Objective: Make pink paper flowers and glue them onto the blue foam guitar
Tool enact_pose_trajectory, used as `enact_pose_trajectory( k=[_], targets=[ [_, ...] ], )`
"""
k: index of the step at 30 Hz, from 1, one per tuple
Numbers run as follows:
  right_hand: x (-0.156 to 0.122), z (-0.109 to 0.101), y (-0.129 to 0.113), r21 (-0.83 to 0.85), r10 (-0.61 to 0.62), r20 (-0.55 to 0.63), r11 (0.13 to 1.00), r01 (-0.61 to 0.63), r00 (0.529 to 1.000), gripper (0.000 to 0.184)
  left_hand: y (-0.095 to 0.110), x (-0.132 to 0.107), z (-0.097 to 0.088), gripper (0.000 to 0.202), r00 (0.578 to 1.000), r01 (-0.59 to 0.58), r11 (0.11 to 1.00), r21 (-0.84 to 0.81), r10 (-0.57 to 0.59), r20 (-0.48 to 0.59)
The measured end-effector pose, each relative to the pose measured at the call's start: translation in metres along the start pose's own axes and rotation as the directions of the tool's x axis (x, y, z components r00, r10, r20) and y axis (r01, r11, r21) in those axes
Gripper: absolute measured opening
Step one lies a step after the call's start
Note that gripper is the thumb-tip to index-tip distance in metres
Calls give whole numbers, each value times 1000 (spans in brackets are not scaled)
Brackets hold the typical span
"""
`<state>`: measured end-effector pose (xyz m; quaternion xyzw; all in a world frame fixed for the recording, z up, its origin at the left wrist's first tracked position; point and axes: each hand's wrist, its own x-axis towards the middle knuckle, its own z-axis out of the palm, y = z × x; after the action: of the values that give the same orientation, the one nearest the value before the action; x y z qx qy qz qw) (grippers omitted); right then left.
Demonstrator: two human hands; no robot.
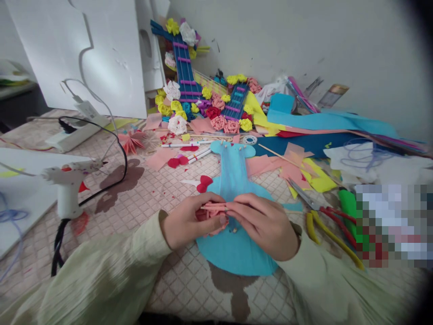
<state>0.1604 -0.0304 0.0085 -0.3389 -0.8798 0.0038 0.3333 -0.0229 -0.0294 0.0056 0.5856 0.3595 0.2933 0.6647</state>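
Observation:
A pink paper flower [214,217] is held in my left hand [191,220], whose fingers and thumb close round it from the left. My right hand [265,221] pinches the flower's right side, around a thin pink strip along its top edge. The fingers hide part of the flower. Directly beneath both hands lies a light-blue guitar-shaped piece [237,257], with a rounded body, a neck and small pegs at its head. A red paper bow [204,183] rests left of the neck.
A white glue gun [69,180] with black cable stands at left, near a power strip [79,131]. Decorated blue paper guitars [186,67] with paper flowers lean at the back. Scissors [309,198], yellow-handled pliers [334,241] and paper scraps [291,167] lie at right.

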Motion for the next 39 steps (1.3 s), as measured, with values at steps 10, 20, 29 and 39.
enact_pose_trajectory(
  k=[10,20,29,39],
  targets=[
    [1,0,-2,216,97,-81,973,-78,992,23,1,2,-1,22,995,-84,995,-44,81,-65],
    [0,2,0,148,110,-107,985,-93,988,14,0,1,-2,22,996,-64,997,53,67,-58],
    [0,2,-1,156,116,-105,983,-99,988,17,0,1,-1,24,998,-46,997,65,48,-44],
    [3,1,-1,274,239,-53,937,-216,970,12,4,2,-2,32,979,-133,991,23,135,-155]
  ],
)
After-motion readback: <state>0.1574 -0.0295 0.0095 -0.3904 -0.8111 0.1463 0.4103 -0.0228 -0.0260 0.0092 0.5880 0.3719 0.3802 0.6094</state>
